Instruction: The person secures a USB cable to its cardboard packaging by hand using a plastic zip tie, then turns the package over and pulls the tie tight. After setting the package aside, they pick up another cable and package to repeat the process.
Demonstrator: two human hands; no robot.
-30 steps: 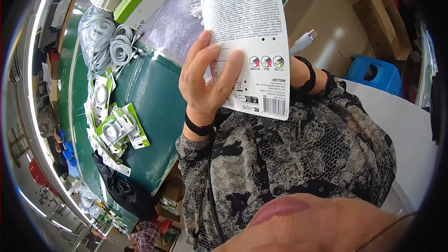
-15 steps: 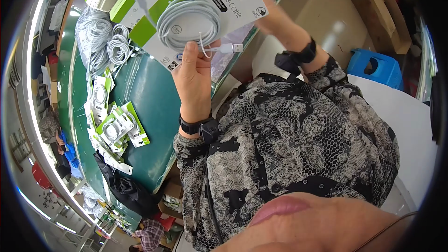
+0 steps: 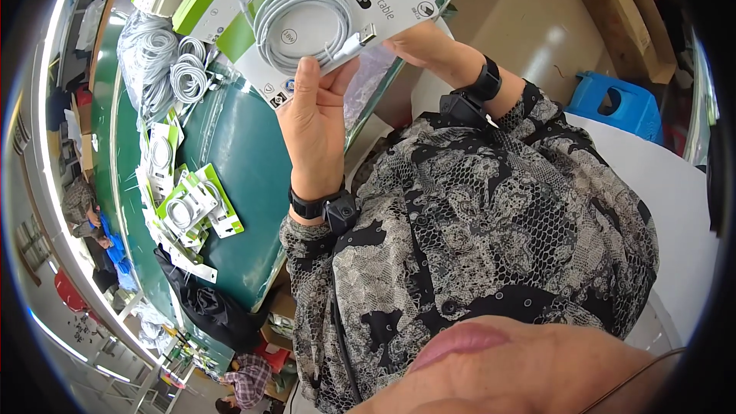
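Observation:
A white and green backing card (image 3: 402, 19) is held up over the table edge, with a coiled white USB cable (image 3: 264, 27) fastened to its front. My left hand (image 3: 316, 119) grips the card's lower edge, thumb in front beside the coil and fingers curled at the edge. The cable's metal plug (image 3: 368, 34) points up to the right across the card. My right hand (image 3: 422, 44) is at the card's lower right edge, its fingers hidden behind the card.
On the green table (image 3: 238, 138) lie bundled white cables (image 3: 153, 57) in clear plastic and several carded cables (image 3: 184, 211). More green and white cards (image 3: 218, 4) stand behind. A black bag (image 3: 211, 310) lies at the table's near-left edge. A blue stool (image 3: 617, 107) and cardboard box (image 3: 625, 27) are on the right.
My right hand has moved down and left from the card's hanging hole to its lower edge. The card has shifted slightly up and left, and the plug now lies tilted against it.

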